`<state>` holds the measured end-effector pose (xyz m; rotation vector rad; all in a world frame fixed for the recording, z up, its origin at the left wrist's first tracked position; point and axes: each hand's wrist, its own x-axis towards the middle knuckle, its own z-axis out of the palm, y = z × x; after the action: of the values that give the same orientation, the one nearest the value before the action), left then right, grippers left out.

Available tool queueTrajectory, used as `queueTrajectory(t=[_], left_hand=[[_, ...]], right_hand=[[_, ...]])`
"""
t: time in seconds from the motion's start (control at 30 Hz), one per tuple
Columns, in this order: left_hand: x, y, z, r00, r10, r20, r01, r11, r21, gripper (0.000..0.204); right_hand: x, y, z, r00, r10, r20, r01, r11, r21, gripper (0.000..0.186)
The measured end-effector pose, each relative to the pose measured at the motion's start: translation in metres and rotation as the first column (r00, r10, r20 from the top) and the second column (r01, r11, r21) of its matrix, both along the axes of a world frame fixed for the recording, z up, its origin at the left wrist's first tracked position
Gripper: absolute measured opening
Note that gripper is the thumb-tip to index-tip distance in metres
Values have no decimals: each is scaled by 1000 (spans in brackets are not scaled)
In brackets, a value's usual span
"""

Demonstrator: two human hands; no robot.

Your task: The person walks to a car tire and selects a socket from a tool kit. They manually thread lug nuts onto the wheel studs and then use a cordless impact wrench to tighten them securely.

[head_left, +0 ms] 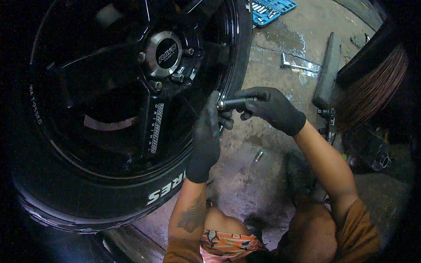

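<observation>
In my gloved right hand (274, 108) is a dark deep socket (232, 103), held between thumb and fingers. Its bright metal end points left, toward the palm side of my left hand (208, 133). That hand, also in a black glove, is upright with its fingers stretched out, slightly blurred. Whether it touches the socket end, I cannot tell. Just left of both hands stands a large black wheel (116, 57) in a tyre (101, 199) with white lettering. Several lug nuts sit around its silver-rimmed centre cap (164, 55).
A small silver metal piece (258, 156) lies on the concrete floor. Farther off are a blue socket case (267, 21), a shiny metal tool (299, 65) and a long grey bar-shaped object (328, 70). Brown bristles (379, 90) and a clear plastic bottle (380, 161) are at the right.
</observation>
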<state>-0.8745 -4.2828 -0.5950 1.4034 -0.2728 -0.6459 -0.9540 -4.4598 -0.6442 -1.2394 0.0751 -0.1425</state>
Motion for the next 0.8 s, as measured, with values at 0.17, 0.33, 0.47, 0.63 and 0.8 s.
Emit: queueTrajectory(t=[0.17, 0.33, 0.47, 0.63, 0.8], left_hand=[[7, 20, -5, 821, -4, 571, -173, 951, 256, 41], [14, 36, -21, 661, -29, 750, -469, 764, 443, 46], [16, 26, -35, 417, -87, 905, -584, 737, 340, 63], [17, 23, -37, 535, -29, 844, -527, 769, 361, 64], [18, 21, -37, 538, -16, 843, -531, 770, 353, 63]], right_hand=[[21, -7, 20, 992, -114, 47, 122, 970, -212, 35], [72, -1, 63, 925, -206, 320, 195, 979, 65, 33], [108, -8, 87, 823, -259, 505, 372, 919, -135, 27], [132, 4, 102, 657, -446, 608, 714, 625, -314, 26], [152, 10, 107, 438, -439, 784, 887, 354, -298, 24]])
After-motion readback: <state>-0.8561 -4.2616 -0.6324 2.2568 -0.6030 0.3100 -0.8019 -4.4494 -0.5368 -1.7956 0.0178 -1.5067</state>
